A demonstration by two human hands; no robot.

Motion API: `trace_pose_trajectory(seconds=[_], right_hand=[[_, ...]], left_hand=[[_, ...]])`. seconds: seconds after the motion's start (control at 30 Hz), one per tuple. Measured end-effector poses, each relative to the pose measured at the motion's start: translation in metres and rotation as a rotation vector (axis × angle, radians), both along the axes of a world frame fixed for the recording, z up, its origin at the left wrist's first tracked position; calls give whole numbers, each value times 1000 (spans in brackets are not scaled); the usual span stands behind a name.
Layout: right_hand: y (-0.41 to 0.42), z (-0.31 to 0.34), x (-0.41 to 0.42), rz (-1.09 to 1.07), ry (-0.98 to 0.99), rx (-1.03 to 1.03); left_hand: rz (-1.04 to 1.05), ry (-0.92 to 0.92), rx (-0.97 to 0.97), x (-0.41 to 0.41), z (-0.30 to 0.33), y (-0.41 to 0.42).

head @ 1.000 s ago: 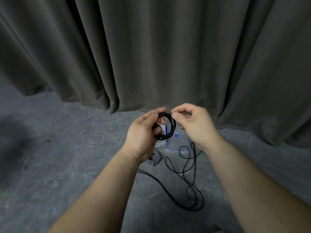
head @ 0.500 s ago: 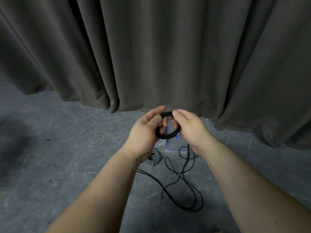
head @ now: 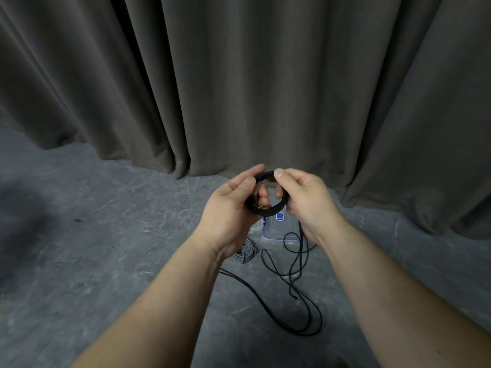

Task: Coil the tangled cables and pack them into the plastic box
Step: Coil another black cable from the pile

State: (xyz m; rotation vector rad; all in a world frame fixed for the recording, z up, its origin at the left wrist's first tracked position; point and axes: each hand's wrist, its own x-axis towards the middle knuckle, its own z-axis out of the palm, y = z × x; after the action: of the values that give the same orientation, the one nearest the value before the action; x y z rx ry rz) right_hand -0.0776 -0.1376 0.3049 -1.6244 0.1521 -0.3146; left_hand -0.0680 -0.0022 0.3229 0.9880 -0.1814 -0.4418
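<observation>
**Both hands gripping the black coil above the box**

Head view: the left hand (head: 228, 216) and right hand (head: 305, 200) are pinching the black cable coil (head: 268, 193) above the plastic box (head: 279, 231). Its loose tail is lying on the floor (head: 106, 235) near the box; a grey cable bundle (head: 244, 252) is sitting beside it.

The blue label (head: 279, 216) on the plastic box (head: 276, 231) is too blurred to read.
</observation>
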Motion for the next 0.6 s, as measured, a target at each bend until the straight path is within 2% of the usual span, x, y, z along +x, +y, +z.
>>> trace_pose_trajectory(seconds=[0.2, 0.33, 0.4, 0.5, 0.6], right_hand=[[-5, 1, -2, -59, 67, 106], [-15, -4, -4, -106, 100, -53], [-17, -10, -6, -152, 102, -240], [-13, -13, -10, -153, 103, -699], [-1, -2, -15, 95, 160, -1026]], left_hand=[[166, 3, -51, 8, 4, 3], [318, 43, -134, 20, 9, 13], [372, 38, -146, 23, 8, 16], [426, 20, -121, 25, 3, 17], [448, -18, -60, 24, -1, 15]])
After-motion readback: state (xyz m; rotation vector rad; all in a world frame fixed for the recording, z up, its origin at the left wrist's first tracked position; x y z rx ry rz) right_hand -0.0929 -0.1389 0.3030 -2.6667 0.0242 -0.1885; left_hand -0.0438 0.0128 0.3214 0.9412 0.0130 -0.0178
